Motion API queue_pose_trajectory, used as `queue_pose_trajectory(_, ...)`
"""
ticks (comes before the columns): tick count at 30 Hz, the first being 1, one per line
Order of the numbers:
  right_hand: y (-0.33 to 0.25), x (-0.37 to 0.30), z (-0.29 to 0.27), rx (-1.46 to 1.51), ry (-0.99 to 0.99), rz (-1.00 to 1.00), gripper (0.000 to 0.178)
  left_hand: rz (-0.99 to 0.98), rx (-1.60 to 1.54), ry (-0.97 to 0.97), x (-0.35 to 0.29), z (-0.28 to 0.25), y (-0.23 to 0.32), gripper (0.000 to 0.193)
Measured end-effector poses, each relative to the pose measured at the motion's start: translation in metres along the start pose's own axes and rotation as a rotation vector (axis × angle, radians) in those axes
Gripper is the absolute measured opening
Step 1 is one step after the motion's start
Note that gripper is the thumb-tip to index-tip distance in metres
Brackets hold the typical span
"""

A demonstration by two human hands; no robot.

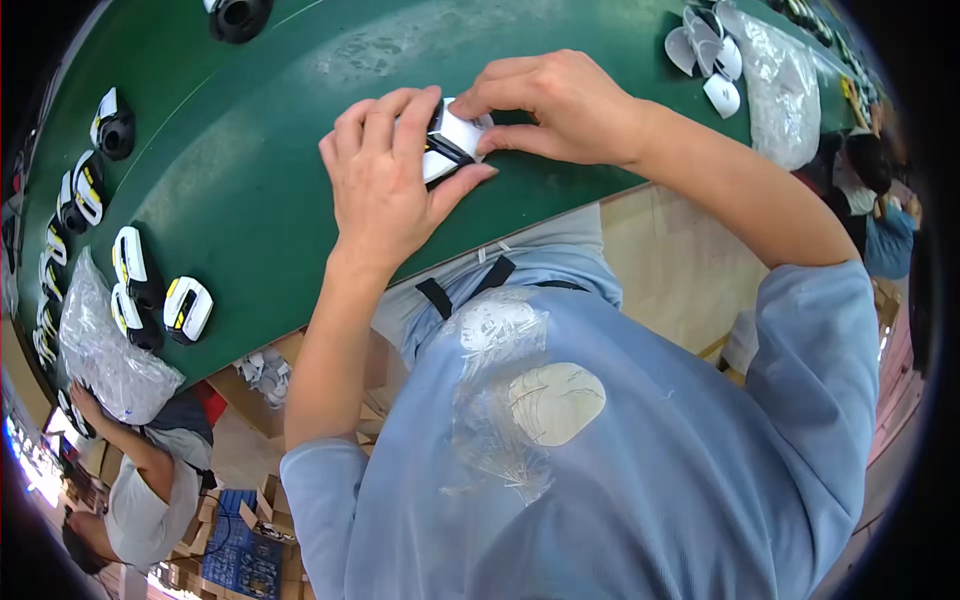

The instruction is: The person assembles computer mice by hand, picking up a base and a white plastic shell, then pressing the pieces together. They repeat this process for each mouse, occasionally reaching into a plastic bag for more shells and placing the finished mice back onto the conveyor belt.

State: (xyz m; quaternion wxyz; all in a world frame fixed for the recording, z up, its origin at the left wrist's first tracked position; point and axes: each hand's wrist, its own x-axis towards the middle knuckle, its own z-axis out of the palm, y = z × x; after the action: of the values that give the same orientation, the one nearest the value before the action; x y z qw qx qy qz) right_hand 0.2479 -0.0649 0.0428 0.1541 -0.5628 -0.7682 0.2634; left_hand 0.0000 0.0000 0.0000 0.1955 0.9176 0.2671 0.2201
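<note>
White-and-black plastic part (450,145) sits on the green belt (250,170), pinched between both my hands: left hand (385,185) fingers curled over it, right hand (560,105) fingertips pressing its far edge.

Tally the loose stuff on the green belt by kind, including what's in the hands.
Black-and-white mice: about 9, namely 1 in the hands, about 7 at left, 1 black one at top
White shells: about 5
Clear bags: 2
Total: about 16
</note>
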Motion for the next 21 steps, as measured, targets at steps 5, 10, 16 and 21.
queue_pose_trajectory(5,0.004,0.000,0.011,0.050,0.157,-0.035,0.033,-0.004,0.033,0.067,0.008,0.003,-0.006,0.061)
queue_pose_trajectory(10,0.018,-0.001,0.017,0.223,0.111,0.001,0.037,-0.004,0.042,0.052,0.007,0.000,-0.002,0.056)
queue_pose_trajectory(16,0.018,-0.010,0.024,0.253,0.177,0.024,0.034,0.026,0.097,0.004,0.011,-0.004,-0.002,0.056)
queue_pose_trajectory(21,-0.007,0.006,0.003,0.771,0.499,0.065,0.021,-0.003,0.079,0.009,0.011,-0.001,-0.004,0.056)
